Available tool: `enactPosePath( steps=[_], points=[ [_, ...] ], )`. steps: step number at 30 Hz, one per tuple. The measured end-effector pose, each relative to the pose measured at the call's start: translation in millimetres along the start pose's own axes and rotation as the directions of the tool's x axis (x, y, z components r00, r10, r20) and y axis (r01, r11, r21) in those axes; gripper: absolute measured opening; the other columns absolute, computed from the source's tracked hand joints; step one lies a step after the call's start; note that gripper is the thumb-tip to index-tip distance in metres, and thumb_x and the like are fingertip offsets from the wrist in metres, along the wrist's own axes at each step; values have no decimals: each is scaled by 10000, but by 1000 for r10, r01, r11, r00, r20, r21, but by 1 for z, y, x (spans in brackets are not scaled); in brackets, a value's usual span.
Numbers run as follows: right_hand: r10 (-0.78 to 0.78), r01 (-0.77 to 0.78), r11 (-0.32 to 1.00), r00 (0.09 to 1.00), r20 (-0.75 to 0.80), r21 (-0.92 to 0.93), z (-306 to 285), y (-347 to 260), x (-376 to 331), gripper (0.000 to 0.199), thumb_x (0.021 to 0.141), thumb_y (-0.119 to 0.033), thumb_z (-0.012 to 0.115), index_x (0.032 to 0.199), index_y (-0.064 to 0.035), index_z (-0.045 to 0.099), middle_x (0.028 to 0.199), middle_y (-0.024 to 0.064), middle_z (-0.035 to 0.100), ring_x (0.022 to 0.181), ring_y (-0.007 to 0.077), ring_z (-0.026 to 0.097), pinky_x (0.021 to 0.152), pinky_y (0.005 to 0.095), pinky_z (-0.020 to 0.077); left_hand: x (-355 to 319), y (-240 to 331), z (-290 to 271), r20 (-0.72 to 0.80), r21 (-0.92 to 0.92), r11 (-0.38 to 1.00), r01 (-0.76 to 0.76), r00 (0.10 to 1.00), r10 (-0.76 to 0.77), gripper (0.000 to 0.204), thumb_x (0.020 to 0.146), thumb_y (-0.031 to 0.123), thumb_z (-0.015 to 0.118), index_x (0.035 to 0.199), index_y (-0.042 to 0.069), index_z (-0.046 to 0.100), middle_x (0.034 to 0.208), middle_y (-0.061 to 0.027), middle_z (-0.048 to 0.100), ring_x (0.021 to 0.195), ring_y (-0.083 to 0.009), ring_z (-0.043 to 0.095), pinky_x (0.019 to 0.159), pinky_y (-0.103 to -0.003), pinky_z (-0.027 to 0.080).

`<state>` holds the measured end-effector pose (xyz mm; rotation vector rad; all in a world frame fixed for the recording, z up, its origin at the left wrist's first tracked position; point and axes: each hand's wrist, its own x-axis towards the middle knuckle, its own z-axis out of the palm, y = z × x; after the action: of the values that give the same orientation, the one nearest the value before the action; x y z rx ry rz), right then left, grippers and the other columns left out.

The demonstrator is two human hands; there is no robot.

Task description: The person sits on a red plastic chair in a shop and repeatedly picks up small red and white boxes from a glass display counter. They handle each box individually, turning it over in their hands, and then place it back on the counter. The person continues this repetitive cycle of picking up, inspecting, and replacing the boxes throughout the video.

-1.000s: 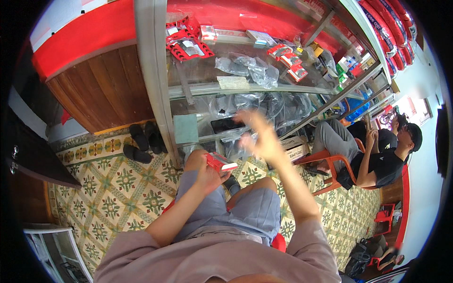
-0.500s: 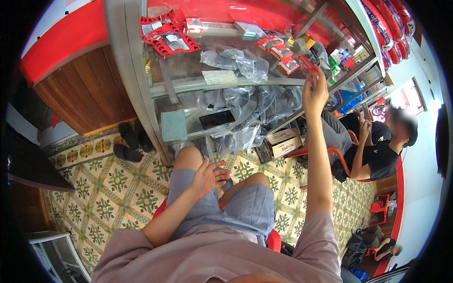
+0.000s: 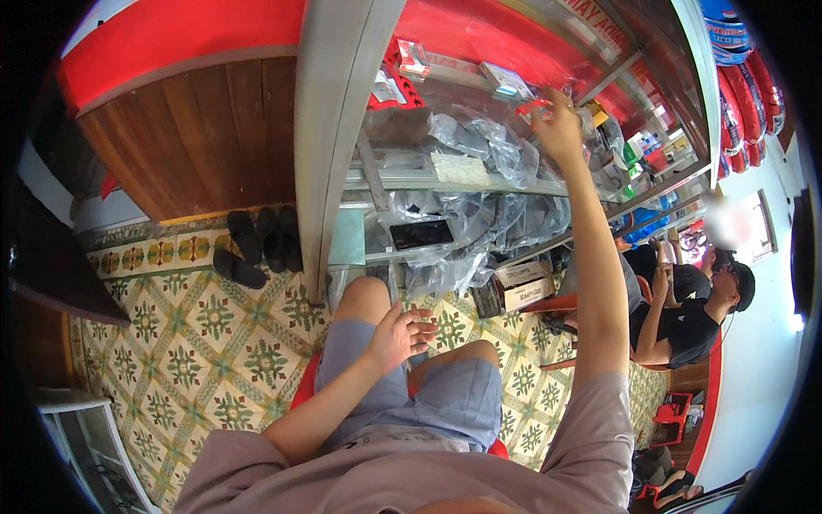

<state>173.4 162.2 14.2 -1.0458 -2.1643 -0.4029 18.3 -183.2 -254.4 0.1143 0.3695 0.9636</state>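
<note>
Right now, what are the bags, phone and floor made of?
Bags: thin, shiny plastic, probably; they're see-through and crinkled.
Phone: its glossy black front looks like glass; it catches reflections.
Floor: smooth-looking patterned tiles, maybe ceramic or cement; squares repeat.

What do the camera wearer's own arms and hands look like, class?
The left hand and right hand are both ungloved, with five-fingered human shape. The forearms are bare and slender, below loose, plain, short sleeves in a dusty greyish mauve.
</note>
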Motion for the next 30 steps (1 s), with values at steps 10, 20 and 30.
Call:
enactPosePath(
  steps=[10,20,30],
  points=[
    [328,-272,944,840,432,-187,115,-167,115,621,750,-503,624,1184,-63,562,1175,160,595,1087,314,580,901,426,474,-5,10,3,-99,-29,999,-33,995,30,563,920,550,328,1124,68,534,988,-110,595,866,-199,550,787,-344,428],
    [445,-457,888,819,362,-59,111,-132,103,681,670,-543,698,1112,-33,600,1179,175,586,1087,304,581,901,372,478,-1,4,-2,-76,25,999,-19,997,21,545,914,542,380,1144,70,528,997,-96,604,864,-188,564,778,-327,439],
    [122,-492,-102,857,501,865,-64,-103,-79,361,896,-252,514,1176,-24,521,927,101,634,801,173,635,731,306,520,2,-3,2,-65,392,914,-103,988,139,571,871,554,449,1206,92,468,1050,-108,578,965,-206,540,833,-360,419]
  ],
)
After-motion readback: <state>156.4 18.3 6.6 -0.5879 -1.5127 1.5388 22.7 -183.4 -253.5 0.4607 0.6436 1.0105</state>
